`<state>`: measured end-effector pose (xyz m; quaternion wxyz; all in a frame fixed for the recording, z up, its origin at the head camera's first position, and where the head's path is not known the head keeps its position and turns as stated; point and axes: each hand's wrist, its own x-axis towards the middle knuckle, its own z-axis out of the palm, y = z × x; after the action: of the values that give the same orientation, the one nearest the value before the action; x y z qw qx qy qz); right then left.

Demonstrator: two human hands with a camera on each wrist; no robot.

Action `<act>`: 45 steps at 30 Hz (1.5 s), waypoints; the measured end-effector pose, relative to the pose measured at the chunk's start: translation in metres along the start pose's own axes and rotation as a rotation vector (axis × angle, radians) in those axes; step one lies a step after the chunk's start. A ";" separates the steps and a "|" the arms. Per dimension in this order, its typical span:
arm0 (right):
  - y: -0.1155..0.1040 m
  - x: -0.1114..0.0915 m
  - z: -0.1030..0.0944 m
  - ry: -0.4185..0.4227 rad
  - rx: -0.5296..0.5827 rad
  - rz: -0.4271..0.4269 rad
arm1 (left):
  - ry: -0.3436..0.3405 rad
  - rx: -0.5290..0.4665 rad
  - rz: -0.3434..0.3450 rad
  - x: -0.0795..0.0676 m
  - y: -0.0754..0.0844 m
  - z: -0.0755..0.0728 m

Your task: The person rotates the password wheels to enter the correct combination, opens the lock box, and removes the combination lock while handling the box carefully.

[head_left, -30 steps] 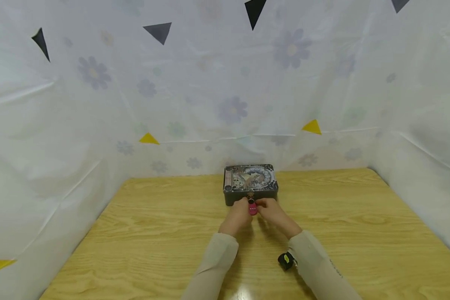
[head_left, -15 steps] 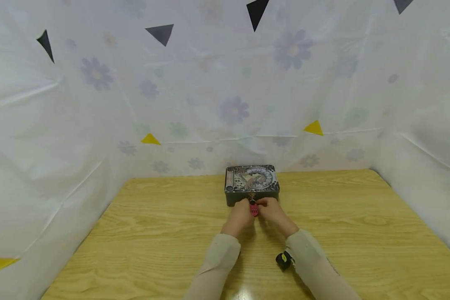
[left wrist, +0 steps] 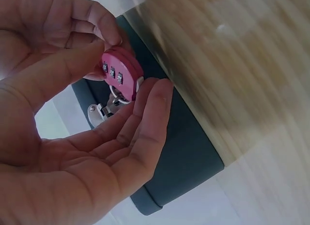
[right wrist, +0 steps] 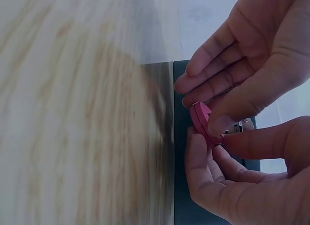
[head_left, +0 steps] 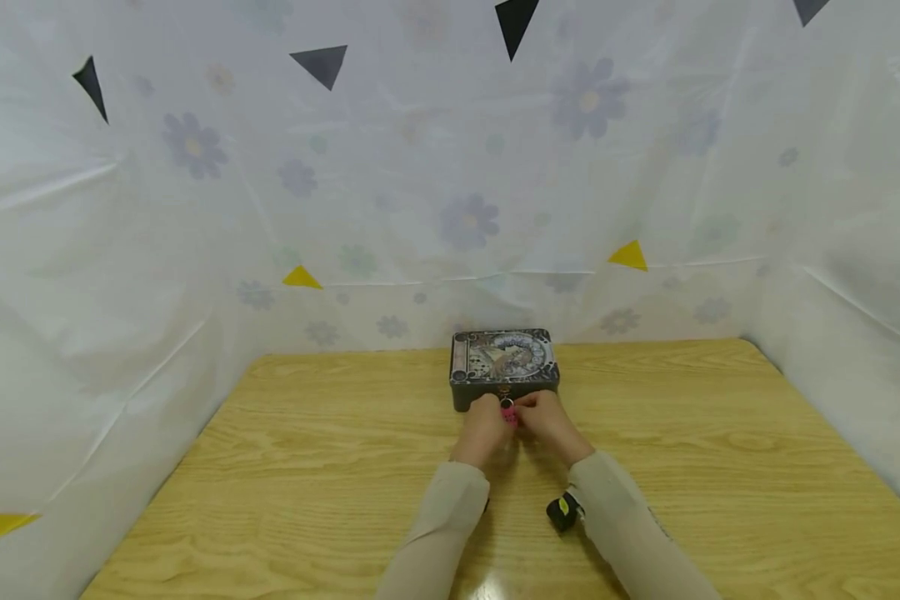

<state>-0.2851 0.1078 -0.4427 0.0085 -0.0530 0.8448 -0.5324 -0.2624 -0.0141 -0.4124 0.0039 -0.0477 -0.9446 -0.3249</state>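
Observation:
A pink combination padlock (left wrist: 121, 72) with three small number dials hangs at the metal latch (left wrist: 99, 113) on a dark box's front. The box (head_left: 505, 358) has an illustrated lid and looks closed. My left hand (head_left: 483, 429) holds the padlock, its thumb near the dials and its fingers on the other side, as the right wrist view shows. From the other side my right hand (right wrist: 242, 171) pinches the padlock (right wrist: 201, 120) between thumb and fingertips. The metal shackle shows in the left wrist view; whether it is locked I cannot tell.
A wood-grain table (head_left: 330, 467) spreads around the box. Behind it hangs a white floral sheet (head_left: 390, 192) with black, grey and yellow triangles. A small black device (head_left: 562, 512) sits at my right sleeve.
The padlock has tilted and shows less of its pink face in the head view. Both hands stay at the latch, with the forearms shifted slightly. The box stays in place.

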 end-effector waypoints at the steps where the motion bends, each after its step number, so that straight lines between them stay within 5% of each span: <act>1: 0.015 0.009 0.003 0.004 0.006 -0.035 | 0.005 -0.001 -0.005 0.000 0.000 0.001; 6: 0.093 0.060 0.019 0.009 0.013 -0.163 | 0.079 0.060 0.003 0.002 -0.003 0.008; 8: 0.105 0.069 0.022 0.000 0.012 -0.119 | 0.110 0.121 0.004 0.002 -0.004 0.011; 14: 0.089 0.057 0.020 0.007 0.008 -0.088 | 0.154 0.266 -0.024 0.003 -0.002 0.015; 20: 0.086 0.053 0.018 0.002 0.064 -0.062 | 0.176 0.288 -0.038 0.002 0.001 0.014; 29: -0.004 0.000 0.001 0.009 0.010 0.063 | 0.151 0.306 -0.066 0.004 0.002 0.013; 36: -0.013 -0.008 0.000 0.009 0.031 0.098 | 0.134 0.227 -0.086 0.003 0.001 0.012; 45: -0.013 -0.005 0.003 0.002 0.108 0.170 | 0.086 -0.014 -0.037 0.000 -0.005 0.005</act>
<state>-0.2792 0.1002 -0.4328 0.0558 0.0199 0.8164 -0.5745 -0.2630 -0.0150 -0.4194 0.0379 -0.0163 -0.9419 -0.3334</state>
